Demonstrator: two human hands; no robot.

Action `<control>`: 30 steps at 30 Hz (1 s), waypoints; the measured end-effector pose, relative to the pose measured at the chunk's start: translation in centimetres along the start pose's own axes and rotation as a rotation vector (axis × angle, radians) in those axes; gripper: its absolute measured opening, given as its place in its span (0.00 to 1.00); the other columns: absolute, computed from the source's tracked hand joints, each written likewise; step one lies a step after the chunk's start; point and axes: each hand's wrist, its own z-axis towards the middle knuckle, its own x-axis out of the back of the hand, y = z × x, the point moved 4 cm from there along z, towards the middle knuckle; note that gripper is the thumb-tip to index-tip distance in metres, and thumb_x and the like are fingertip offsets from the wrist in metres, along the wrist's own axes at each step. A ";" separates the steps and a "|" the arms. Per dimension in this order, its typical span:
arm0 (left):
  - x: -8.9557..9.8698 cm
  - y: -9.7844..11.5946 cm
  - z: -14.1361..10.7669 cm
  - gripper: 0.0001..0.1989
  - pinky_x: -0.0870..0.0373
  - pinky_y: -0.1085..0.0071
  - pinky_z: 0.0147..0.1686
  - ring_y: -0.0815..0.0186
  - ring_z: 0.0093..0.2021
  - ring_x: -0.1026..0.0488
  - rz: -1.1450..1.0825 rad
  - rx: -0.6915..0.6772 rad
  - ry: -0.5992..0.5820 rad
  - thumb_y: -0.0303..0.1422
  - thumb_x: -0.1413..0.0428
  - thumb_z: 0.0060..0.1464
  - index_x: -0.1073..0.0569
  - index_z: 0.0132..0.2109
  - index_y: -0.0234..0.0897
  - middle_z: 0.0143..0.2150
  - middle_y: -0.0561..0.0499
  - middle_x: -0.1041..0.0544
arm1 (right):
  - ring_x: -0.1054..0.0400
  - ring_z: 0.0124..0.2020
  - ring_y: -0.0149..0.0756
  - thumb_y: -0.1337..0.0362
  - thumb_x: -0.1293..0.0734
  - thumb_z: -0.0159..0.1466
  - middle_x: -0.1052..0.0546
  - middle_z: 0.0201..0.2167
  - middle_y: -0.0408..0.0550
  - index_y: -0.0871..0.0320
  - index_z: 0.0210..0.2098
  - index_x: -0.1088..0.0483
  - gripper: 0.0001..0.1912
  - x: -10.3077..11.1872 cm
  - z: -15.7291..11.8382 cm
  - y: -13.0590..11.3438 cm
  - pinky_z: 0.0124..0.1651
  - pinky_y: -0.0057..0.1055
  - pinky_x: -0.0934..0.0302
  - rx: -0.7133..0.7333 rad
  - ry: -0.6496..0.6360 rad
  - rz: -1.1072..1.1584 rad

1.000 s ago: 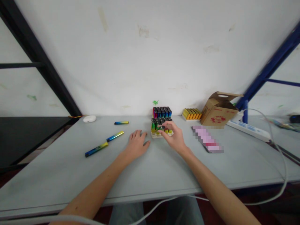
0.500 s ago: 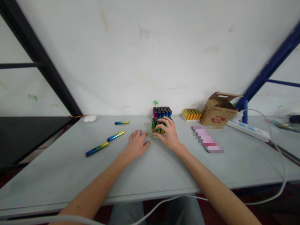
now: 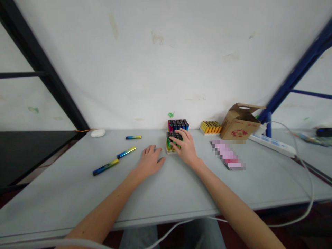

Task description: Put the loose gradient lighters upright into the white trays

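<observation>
My right hand (image 3: 186, 147) reaches over a pale tray (image 3: 171, 151) of upright green-and-yellow batteries (image 3: 168, 142). Its thumb and index finger come together around a battery at the tray's front left, and the other fingers arch over the black tops. The hand covers the tray's right side. My left hand (image 3: 150, 159) lies palm down on the table with fingers spread, just left of the tray, holding nothing. To its left are three blue-and-yellow sticks, battery-like: a near one (image 3: 105, 167), a middle one (image 3: 126, 152) and a far one (image 3: 133, 137).
Behind the tray stands a block of red-and-blue batteries (image 3: 178, 125) against the wall. Farther right are yellow batteries (image 3: 211, 127), an open cardboard box (image 3: 240, 126), a blurred pink phone-like object (image 3: 227, 154) and a white power strip (image 3: 272, 145). A white case (image 3: 98, 133) lies at far left.
My right thumb and index finger have drawn closer together at the tray's front left. My left hand stays in place. The whole view has shifted slightly.
</observation>
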 end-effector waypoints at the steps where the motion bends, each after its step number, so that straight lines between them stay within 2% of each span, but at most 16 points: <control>1: 0.0 0.0 0.0 0.20 0.41 0.53 0.58 0.49 0.59 0.37 -0.003 0.000 -0.001 0.40 0.50 0.61 0.31 0.56 0.36 0.56 0.36 0.33 | 0.44 0.63 0.50 0.62 0.35 0.65 0.30 0.56 0.53 0.51 0.46 0.23 0.12 -0.1 0.0 0.0 0.63 0.53 0.45 0.008 -0.015 -0.005; 6: 0.2 -0.6 0.2 0.20 0.38 0.51 0.58 0.48 0.59 0.35 -0.057 -0.007 -0.001 0.39 0.50 0.61 0.30 0.56 0.35 0.57 0.36 0.32 | 0.45 0.64 0.50 0.59 0.36 0.66 0.35 0.61 0.59 0.58 0.58 0.32 0.22 1.1 -0.2 0.4 0.65 0.51 0.48 0.001 -0.033 -0.020; 11: 1.5 -2.2 1.0 0.19 0.37 0.56 0.59 0.52 0.60 0.35 -0.120 0.013 0.124 0.37 0.52 0.61 0.30 0.56 0.35 0.59 0.38 0.32 | 0.42 0.62 0.51 0.54 0.34 0.63 0.35 0.61 0.60 0.58 0.64 0.43 0.33 3.1 -0.6 3.0 0.64 0.52 0.46 -0.107 -0.102 0.094; 15: 3.3 -4.3 1.1 0.19 0.38 0.53 0.59 0.50 0.61 0.35 0.063 0.151 0.172 0.35 0.51 0.60 0.29 0.55 0.34 0.60 0.37 0.31 | 0.35 0.56 0.51 0.51 0.31 0.60 0.34 0.59 0.63 0.59 0.68 0.54 0.45 3.5 -1.5 5.4 0.58 0.51 0.39 -0.221 -0.185 0.248; 20: 5.1 -6.4 0.4 0.23 0.33 0.50 0.53 0.46 0.55 0.31 0.193 0.361 0.058 0.37 0.51 0.59 0.32 0.59 0.32 0.57 0.36 0.29 | 0.32 0.52 0.51 0.50 0.28 0.56 0.31 0.56 0.62 0.61 0.69 0.59 0.53 2.4 -2.6 6.9 0.53 0.48 0.35 -0.283 -0.331 0.329; 23: 5.1 -7.0 0.1 0.21 0.32 0.48 0.51 0.46 0.53 0.28 0.194 0.426 -0.057 0.30 0.54 0.60 0.31 0.59 0.35 0.57 0.37 0.27 | 0.36 0.58 0.53 0.49 0.27 0.53 0.34 0.60 0.63 0.61 0.68 0.55 0.53 1.6 -3.0 7.2 0.59 0.49 0.40 -0.232 -0.381 0.300; 25: 4.8 -7.3 0.1 0.23 0.31 0.48 0.49 0.47 0.52 0.26 0.178 0.426 -0.085 0.25 0.56 0.59 0.31 0.59 0.37 0.56 0.38 0.25 | 0.40 0.61 0.55 0.49 0.27 0.53 0.35 0.62 0.63 0.62 0.66 0.51 0.50 1.3 -3.0 7.3 0.63 0.51 0.45 -0.193 -0.380 0.260; 27: 4.3 -7.4 0.3 0.24 0.30 0.50 0.48 0.47 0.51 0.26 0.156 0.385 -0.054 0.23 0.57 0.58 0.30 0.58 0.37 0.54 0.38 0.24 | 0.39 0.60 0.54 0.50 0.27 0.55 0.34 0.61 0.62 0.62 0.63 0.45 0.44 1.1 -3.1 7.2 0.62 0.50 0.44 -0.176 -0.385 0.245; 30: 3.4 -6.8 0.9 0.23 0.31 0.54 0.50 0.50 0.52 0.26 0.070 0.239 0.023 0.23 0.57 0.58 0.28 0.56 0.35 0.53 0.39 0.23 | 0.34 0.55 0.51 0.52 0.29 0.57 0.28 0.55 0.59 0.61 0.57 0.38 0.33 0.9 -3.1 7.0 0.57 0.47 0.40 -0.175 -0.404 0.238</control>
